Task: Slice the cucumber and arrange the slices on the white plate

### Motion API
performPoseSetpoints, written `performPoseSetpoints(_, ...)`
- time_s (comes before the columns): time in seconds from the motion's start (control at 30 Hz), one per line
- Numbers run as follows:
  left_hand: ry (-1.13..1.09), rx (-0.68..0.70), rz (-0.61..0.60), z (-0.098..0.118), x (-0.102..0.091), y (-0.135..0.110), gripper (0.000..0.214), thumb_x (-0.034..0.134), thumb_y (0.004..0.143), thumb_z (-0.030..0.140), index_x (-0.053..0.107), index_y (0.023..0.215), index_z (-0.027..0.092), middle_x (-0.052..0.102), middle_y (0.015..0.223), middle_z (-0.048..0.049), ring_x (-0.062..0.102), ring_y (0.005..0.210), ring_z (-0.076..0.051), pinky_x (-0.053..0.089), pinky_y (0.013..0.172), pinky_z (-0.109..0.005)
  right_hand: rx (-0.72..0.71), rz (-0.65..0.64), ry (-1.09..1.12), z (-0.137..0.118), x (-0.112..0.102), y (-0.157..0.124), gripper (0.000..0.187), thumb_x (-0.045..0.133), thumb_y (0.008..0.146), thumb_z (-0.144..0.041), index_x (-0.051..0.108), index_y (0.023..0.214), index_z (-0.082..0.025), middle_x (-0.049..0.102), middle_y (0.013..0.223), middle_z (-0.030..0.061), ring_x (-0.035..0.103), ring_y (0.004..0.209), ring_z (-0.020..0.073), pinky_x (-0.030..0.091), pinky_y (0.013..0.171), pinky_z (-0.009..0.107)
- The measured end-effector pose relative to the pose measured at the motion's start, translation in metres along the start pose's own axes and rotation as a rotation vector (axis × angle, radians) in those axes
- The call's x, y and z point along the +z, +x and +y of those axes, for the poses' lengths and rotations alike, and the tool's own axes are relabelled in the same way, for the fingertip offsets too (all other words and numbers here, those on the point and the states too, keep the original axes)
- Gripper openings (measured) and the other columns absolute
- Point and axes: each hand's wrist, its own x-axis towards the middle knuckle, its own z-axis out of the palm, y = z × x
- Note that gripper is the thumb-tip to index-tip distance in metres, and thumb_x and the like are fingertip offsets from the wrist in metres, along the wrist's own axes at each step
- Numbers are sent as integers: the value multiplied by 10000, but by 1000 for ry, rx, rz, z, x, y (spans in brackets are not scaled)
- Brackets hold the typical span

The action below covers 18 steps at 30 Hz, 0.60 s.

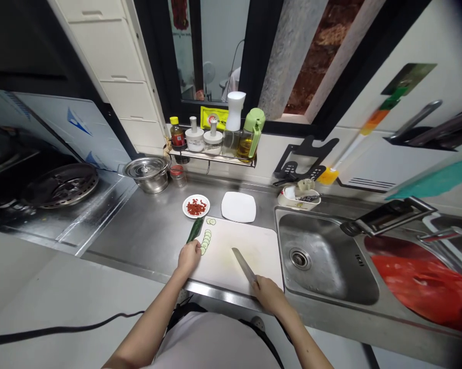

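Observation:
A white cutting board [250,246] lies on the steel counter in front of me. A dark green cucumber [194,229] rests at the board's left edge, with a row of thin cucumber slices [205,241] beside it. My left hand [188,256] sits at the near end of the cucumber, fingers curled against it and the slices. My right hand [267,293] is closed round the handle of a kitchen knife [244,265], whose blade points up-left over the bare middle of the board, apart from the cucumber.
A small plate of chopped red chilli [196,206] and an empty white square plate [238,207] stand behind the board. A lidded steel pot [147,173] is at the left, a condiment shelf [211,155] at the back, a sink [323,256] and a red basin [423,287] to the right.

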Motion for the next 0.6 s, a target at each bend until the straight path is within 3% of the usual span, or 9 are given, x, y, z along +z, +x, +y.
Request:
performPoseSetpoints(0.33, -82, -28, 20, -5, 0, 4, 131, 548, 756, 152, 639, 835, 205, 663, 757, -19, 596, 744, -159, 371, 678, -237, -6, 0, 21, 1, -1, 1, 331, 330, 908, -278, 623, 1006, -158, 674, 999, 134, 625, 927, 235, 379, 697, 285)
performPoseSetpoints(0.6, -285, -49, 182, -4, -21, 38, 174, 554, 756, 229, 656, 889, 184, 648, 704, -2, 592, 672, -132, 408, 660, -216, -13, -5, 23, -1, -6, -2, 311, 337, 914, -263, 617, 994, -153, 675, 1021, 132, 623, 947, 230, 365, 691, 274)
